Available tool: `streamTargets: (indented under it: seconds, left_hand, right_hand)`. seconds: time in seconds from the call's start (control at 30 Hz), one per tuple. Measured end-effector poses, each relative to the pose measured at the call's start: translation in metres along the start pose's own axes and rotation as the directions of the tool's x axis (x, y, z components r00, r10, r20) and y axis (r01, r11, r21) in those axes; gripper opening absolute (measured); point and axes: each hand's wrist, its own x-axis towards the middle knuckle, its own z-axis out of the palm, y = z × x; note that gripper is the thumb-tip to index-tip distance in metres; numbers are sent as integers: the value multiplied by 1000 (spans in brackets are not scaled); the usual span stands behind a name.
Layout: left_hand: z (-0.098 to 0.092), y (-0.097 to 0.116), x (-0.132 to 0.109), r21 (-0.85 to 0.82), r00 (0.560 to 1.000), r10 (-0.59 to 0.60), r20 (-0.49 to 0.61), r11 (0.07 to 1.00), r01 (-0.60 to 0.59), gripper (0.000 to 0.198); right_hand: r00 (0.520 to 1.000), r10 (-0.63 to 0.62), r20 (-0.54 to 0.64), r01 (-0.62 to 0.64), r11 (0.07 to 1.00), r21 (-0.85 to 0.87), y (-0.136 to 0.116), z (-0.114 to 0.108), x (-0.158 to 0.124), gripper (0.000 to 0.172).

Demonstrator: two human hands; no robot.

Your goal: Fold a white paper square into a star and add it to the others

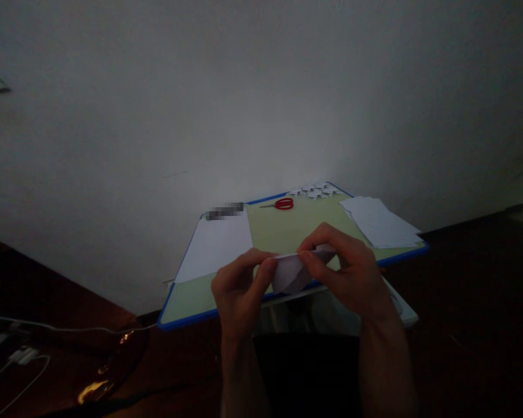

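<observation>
A folded piece of white paper (290, 275) is held up above the near edge of a small table (270, 229) with a green top and blue rim. My left hand (242, 284) pinches its left end between thumb and fingers. At the right part of its top edge, my right hand (344, 267) pinches it too, thumb in front and fingers behind. The paper's lower part hangs down between both hands. Beyond them, red-handled scissors (283, 204) lie on the tabletop with the blades pointing left.
Several small folded white paper pieces (316, 190) sit at the table's far right corner. White sheets (379, 222) lie at the right edge, and another sheet (218, 247) at the left, below a blurred-out patch. A wall (261, 104) stands behind. White cables (70, 328) run at lower left.
</observation>
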Motion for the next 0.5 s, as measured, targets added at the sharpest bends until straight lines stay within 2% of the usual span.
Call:
streamTargets:
  seconds: [0.07, 0.2, 0.3, 0.5]
  left_hand:
    - [0, 3, 1, 30, 998, 54, 9, 998, -54, 9]
    - [0, 10, 3, 130, 976, 163, 141, 975, -182, 10]
    - [-1, 12, 4, 142, 955, 235, 179, 955, -262, 15]
    - [-5, 16, 3, 180, 939, 240, 248, 941, -288, 17]
  right_hand:
    - [999, -38, 20, 38, 999, 7, -3, 1, 0, 8]
    - [989, -129, 68, 129, 992, -3, -8, 4, 3, 7]
    - [985, -152, 81, 156, 987, -46, -9, 6, 4, 9]
    - [980, -176, 95, 187, 976, -115, -14, 5, 4, 12]
